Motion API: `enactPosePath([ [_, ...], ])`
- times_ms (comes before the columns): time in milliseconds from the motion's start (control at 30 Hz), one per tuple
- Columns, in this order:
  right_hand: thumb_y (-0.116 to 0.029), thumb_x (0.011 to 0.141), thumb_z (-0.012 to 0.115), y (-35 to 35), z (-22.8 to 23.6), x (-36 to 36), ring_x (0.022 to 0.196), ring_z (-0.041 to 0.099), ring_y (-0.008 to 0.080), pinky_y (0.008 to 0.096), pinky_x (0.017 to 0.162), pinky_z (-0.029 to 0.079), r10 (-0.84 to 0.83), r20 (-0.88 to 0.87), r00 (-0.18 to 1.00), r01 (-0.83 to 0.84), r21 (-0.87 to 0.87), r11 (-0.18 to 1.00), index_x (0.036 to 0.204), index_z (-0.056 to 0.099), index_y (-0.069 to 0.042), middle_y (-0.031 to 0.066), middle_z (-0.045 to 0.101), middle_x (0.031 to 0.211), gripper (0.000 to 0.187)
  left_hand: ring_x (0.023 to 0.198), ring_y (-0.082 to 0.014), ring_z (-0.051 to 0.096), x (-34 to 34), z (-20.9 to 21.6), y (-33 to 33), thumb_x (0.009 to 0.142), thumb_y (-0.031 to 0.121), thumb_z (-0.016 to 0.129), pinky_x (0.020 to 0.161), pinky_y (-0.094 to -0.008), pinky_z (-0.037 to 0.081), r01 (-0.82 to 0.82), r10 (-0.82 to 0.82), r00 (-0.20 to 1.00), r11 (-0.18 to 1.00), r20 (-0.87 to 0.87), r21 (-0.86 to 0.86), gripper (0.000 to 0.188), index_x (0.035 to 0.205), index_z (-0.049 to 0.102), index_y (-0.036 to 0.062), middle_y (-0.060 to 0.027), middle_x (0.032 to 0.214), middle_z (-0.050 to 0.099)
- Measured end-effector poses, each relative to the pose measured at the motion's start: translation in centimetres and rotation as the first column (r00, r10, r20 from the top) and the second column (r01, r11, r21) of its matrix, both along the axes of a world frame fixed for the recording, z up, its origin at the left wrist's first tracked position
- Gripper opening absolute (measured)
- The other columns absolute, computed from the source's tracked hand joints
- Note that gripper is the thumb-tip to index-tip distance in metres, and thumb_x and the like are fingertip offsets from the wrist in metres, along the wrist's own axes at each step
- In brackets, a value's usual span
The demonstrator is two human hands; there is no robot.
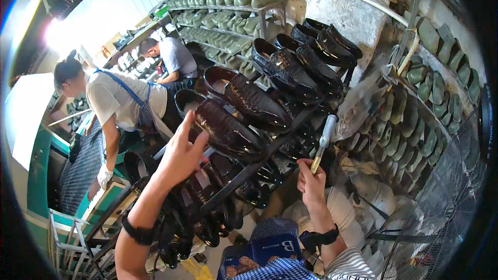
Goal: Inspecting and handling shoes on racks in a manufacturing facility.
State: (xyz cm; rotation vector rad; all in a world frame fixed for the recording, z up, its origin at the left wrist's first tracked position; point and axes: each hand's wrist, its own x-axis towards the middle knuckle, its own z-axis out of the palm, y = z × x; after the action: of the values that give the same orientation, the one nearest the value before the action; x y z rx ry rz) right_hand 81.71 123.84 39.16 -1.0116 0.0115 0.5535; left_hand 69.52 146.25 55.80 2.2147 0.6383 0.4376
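Note:
My left hand point(182, 150) reaches up to a dark brown glossy shoe point(223, 127) on the top bar of a metal shoe rack point(259, 158), its fingers at the shoe's heel opening. My right hand point(311, 184) holds a small brush with a pale handle point(322, 142) upright, just right of the rack. More brown and black shoes point(290, 70) line the rack's upper row, and further pairs hang on lower bars.
A person in a white shirt and blue apron point(122, 103) bends over a green machine point(39, 176) at left. Another person point(174, 59) works further back. Shelves of grey-green shoe lasts point(228, 5) fill the wall and right side point(415, 119).

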Motion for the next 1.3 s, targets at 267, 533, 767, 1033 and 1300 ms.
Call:
enactPosePath([
  [267, -0.013, 0.081, 0.059, -1.6, -0.5, 0.0, 0.042, 0.03, 0.0006, 0.0178, 0.035, 0.019, -0.015, -0.041, 0.999, 0.015, -0.007, 1.0, 0.086, 0.057, -0.006, -0.0071, 0.038, 0.054, 0.009, 0.068, -0.0298, 0.058, 5.8, -3.4, 5.9, 0.079, 0.026, 0.054, 0.065, -0.0363, 0.044, -0.158, 0.156, 0.987, 0.962, 0.026, 0.222, 0.032, 0.083, 0.059, -0.0049, -0.0196, 0.068, 0.058],
  [533, -0.014, 0.082, 0.058, -2.7, -1.6, 1.2, 0.043, 0.033, 0.0012, 0.0179, 0.037, 0.022, -0.069, -0.064, 0.996, 0.061, -0.124, 0.99, 0.086, 0.058, -0.007, -0.0067, 0.041, 0.055, 0.008, 0.067, -0.0272, 0.056, 4.3, -3.5, 3.6, 0.08, 0.024, 0.055, 0.063, -0.0345, 0.043, -0.018, 0.043, 0.994, 0.969, -0.1, 0.245, 0.031, 0.095, 0.055, -0.0031, -0.0182, 0.078, 0.057],
  [767, -0.014, 0.083, 0.057, -1.7, -1.4, 1.9, 0.044, 0.033, 0.0009, 0.0175, 0.037, 0.022, -0.055, -0.024, 0.998, 0.053, -0.075, 0.996, 0.087, 0.058, -0.007, -0.0067, 0.041, 0.056, 0.009, 0.067, -0.0246, 0.055, -0.3, -1.4, 0.9, 0.079, 0.016, 0.058, 0.064, -0.0326, 0.046, -0.033, 0.021, 0.999, 0.928, 0.035, 0.371, 0.054, 0.126, 0.036, 0.0044, -0.0168, 0.12, 0.04],
  [1033, -0.016, 0.081, 0.06, -1.1, 0.6, 6.5, 0.039, 0.032, 0.0006, 0.0171, 0.035, 0.02, -0.259, 0.12, 0.958, 0.265, -0.03, 0.964, 0.096, 0.055, -0.005, -0.0051, 0.042, 0.054, 0.019, 0.057, -0.0077, 0.049, -12.2, 2.8, -4.5, 0.082, 0.007, 0.047, 0.044, -0.0195, 0.041, 0.063, -0.053, 0.992, 0.994, -0.116, 0.089, 0.034, 0.116, 0.045, 0.0014, -0.0084, 0.089, 0.056],
  [1300, -0.022, 0.079, 0.063, 0.5, 3.9, 11.9, 0.035, 0.03, -0.0007, 0.0169, 0.033, 0.02, -0.295, 0.358, 0.886, 0.321, -0.015, 0.947, 0.11, 0.053, -0.004, 0.0053, 0.061, 0.062, 0.037, 0.051, -0.0057, 0.046, -17.9, 0.0, -8.1, 0.09, 0.009, 0.045, 0.045, -0.0202, 0.037, 0.034, -0.034, 0.999, 0.999, 0.036, 0.013, 0.025, 0.111, 0.055, 0.0002, -0.0086, 0.087, 0.063],
])
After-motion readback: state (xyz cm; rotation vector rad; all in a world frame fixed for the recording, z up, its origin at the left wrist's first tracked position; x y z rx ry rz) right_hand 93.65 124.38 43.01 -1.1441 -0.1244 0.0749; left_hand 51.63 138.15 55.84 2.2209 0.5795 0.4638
